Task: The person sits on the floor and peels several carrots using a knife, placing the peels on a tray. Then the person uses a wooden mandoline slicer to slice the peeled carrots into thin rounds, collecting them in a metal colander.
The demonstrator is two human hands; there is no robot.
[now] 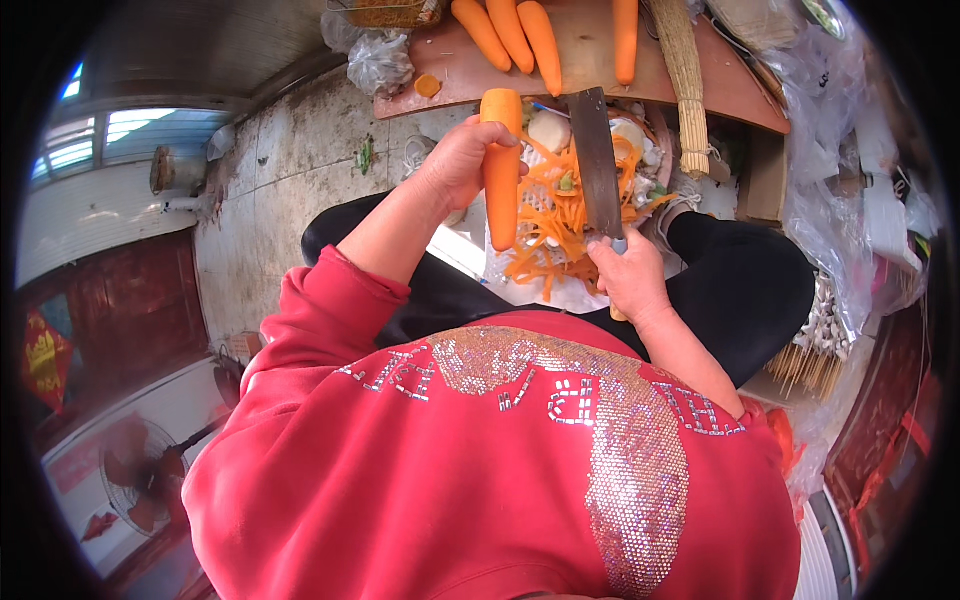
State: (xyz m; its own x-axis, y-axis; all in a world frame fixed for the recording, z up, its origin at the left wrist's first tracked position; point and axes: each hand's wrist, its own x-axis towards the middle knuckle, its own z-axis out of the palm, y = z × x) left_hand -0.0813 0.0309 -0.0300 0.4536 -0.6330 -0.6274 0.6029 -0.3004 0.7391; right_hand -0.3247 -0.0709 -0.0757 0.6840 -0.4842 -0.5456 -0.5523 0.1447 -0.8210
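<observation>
A peeled carrot (501, 187) stands nearly upright in the picture, gripped near its thick, cut end by my left hand (480, 159). My right hand (632, 276) holds a cleaver (598, 161) by its handle, the dark broad blade pointing away from me. Carrot and blade are apart. Below them, between my knees, lies a heap of orange carrot peelings (555, 240) with pale vegetable scraps among it. Several whole carrots (541, 45) rest on the reddish-brown board (675, 97) beyond, and a round carrot end piece (427, 85) sits near its left edge.
A bundled straw whisk (679, 75) hangs over the board's front edge. A knotted plastic bag (380, 64) is at the board's left. Clear plastic sheeting (825, 172) and bundled wooden skewers (814, 367) are at my right. Tiled floor (285, 172) shows at left.
</observation>
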